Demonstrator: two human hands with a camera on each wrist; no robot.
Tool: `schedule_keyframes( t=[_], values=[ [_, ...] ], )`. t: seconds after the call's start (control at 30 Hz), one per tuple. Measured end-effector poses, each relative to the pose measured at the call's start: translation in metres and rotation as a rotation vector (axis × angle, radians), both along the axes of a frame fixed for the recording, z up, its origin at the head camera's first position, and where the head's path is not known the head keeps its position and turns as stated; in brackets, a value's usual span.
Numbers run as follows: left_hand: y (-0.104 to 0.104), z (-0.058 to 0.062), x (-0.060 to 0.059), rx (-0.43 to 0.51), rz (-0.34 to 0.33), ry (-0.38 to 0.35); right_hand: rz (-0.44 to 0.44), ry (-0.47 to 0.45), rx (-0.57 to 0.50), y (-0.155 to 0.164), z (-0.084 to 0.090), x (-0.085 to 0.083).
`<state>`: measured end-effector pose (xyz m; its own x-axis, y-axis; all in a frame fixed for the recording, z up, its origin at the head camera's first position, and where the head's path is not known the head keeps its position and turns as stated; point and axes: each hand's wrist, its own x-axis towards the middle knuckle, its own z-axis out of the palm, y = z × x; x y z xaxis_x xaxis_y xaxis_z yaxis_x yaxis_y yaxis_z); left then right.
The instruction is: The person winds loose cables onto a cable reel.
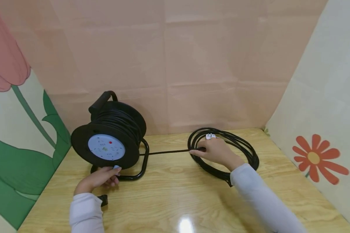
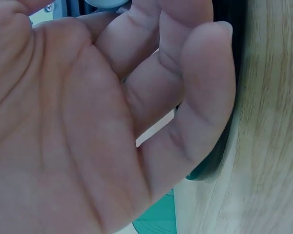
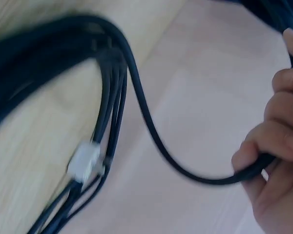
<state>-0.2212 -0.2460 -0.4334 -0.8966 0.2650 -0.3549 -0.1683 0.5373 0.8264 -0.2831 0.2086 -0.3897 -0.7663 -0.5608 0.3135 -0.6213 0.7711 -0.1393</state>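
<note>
A black cable reel (image 1: 125, 126) with a light-blue socket face (image 1: 106, 147) stands on the table at left. My left hand (image 1: 100, 179) is at the lower edge of its front disc, thumb and fingers pinching a small light-blue knob (image 1: 116, 167); in the left wrist view its curled fingers hide most of the reel. From the reel's drum a black cable (image 1: 166, 152) runs taut to the right. My right hand (image 1: 217, 151) grips that cable, its fingers curled round it in the right wrist view, above a loose coil of cable (image 1: 248, 147) on the table.
A white plug (image 1: 210, 136) lies at the coil's far side. The reel rests on a black tubular stand (image 1: 145, 161). A pink-covered wall (image 1: 192, 64) rises behind the wooden table (image 1: 163, 200), with flower-printed panels at both sides.
</note>
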Motion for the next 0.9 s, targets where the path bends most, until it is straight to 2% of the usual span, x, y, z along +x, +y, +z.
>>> schedule_keyframes(
  t=[0.1,0.17,0.33,0.4,0.57,0.63,0.7,0.9],
  values=[
    [0.000,0.000,-0.001,-0.006,-0.005,0.003,0.006,-0.031,-0.068,0.016,0.008,0.004],
    [0.000,0.000,-0.001,-0.005,-0.008,0.002,0.039,-0.050,-0.113,0.021,0.013,0.007],
    [-0.001,-0.001,-0.001,0.007,0.003,0.000,0.151,-0.093,-0.250,0.016,0.030,0.017],
    [-0.002,-0.002,-0.001,0.013,0.007,-0.001,0.167,-0.093,-0.294,0.015,0.039,0.021],
    [-0.002,-0.002,-0.002,0.030,0.010,-0.005,0.137,0.024,-0.371,0.028,0.054,0.020],
    [-0.002,-0.001,-0.003,0.036,0.010,-0.007,0.112,0.084,-0.379,0.037,0.052,0.014],
    [-0.003,-0.001,-0.003,0.039,0.007,-0.005,0.077,0.106,-0.375,0.045,0.045,0.008],
    [-0.007,-0.004,-0.001,0.047,0.007,0.014,-0.068,0.019,-0.322,0.057,0.017,-0.003]
  ],
)
